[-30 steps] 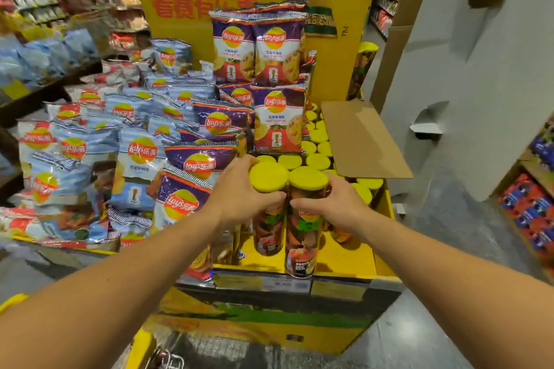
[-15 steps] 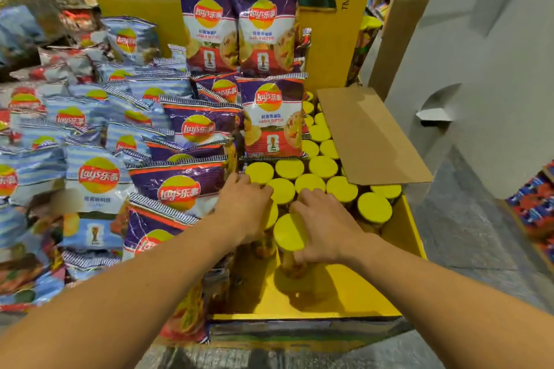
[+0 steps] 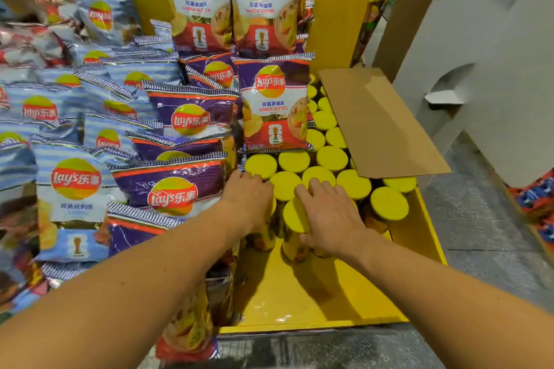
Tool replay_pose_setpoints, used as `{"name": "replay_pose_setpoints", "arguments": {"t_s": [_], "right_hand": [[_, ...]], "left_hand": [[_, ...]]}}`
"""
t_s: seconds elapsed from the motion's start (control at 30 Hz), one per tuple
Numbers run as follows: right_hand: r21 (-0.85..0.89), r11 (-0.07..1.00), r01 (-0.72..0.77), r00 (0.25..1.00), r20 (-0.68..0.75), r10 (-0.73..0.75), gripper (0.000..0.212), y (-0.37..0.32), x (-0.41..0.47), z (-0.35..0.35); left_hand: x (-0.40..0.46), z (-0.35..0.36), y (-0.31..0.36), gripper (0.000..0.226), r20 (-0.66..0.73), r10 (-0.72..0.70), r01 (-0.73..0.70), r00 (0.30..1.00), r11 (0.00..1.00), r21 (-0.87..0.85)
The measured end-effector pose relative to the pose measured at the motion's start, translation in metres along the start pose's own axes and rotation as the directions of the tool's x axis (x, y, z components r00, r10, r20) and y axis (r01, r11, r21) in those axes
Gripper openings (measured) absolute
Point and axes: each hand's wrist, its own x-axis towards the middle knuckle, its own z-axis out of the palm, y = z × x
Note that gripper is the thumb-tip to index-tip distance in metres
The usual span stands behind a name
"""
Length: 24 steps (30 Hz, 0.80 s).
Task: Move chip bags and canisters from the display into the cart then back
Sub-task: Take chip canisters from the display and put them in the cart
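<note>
Several canisters with yellow lids (image 3: 353, 184) stand packed in a yellow display tray (image 3: 314, 296). My left hand (image 3: 248, 198) is curled over the top of a canister (image 3: 263, 238) at the front of the group. Beside it, my right hand (image 3: 329, 216) holds a second canister (image 3: 295, 216), with the thumb on its near side and the fingers reaching over the lid. Both canisters stand upright on the tray floor. Purple chip bags (image 3: 172, 189) and blue chip bags (image 3: 75, 186) are piled on the display to the left. The cart is out of view.
A brown cardboard flap (image 3: 380, 123) lies over the right rear canisters. A white panel (image 3: 494, 54) rises on the right, with grey floor (image 3: 479, 234) below it. A yellow sign board (image 3: 326, 24) stands behind the upright garlic butter bags (image 3: 274, 105).
Both hands brought their canisters down from above the tray front and set them on the tray floor against the other canisters. The view has moved closer.
</note>
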Motion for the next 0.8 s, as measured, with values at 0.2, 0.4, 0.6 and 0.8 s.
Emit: {"name": "replay_pose_setpoints", "arguments": {"t_s": [0.2,0.4,0.6,0.8], "right_hand": [[0.102,0.995,0.018,1.000,0.019,-0.020,0.077,0.005,-0.005,-0.004],[0.349,0.936,-0.038,0.989,-0.120,0.084,0.027,0.002,-0.014,-0.023],[0.477,0.879,0.002,0.991,-0.120,0.063,0.012,-0.013,-0.040,-0.047],[0.514,0.836,0.194,0.976,-0.185,-0.113,0.006,-0.042,-0.082,-0.070]], "left_hand": [[-0.001,-0.021,-0.007,0.052,0.085,0.040,-0.031,0.996,0.995,-0.097],[-0.025,-0.038,0.003,0.039,-0.087,-0.013,-0.002,0.996,0.986,-0.165],[-0.087,-0.060,0.025,0.032,-0.235,-0.100,-0.013,0.967,0.900,-0.437],[-0.167,-0.060,0.046,0.031,-0.259,-0.229,0.030,0.938,0.801,-0.597]]}}
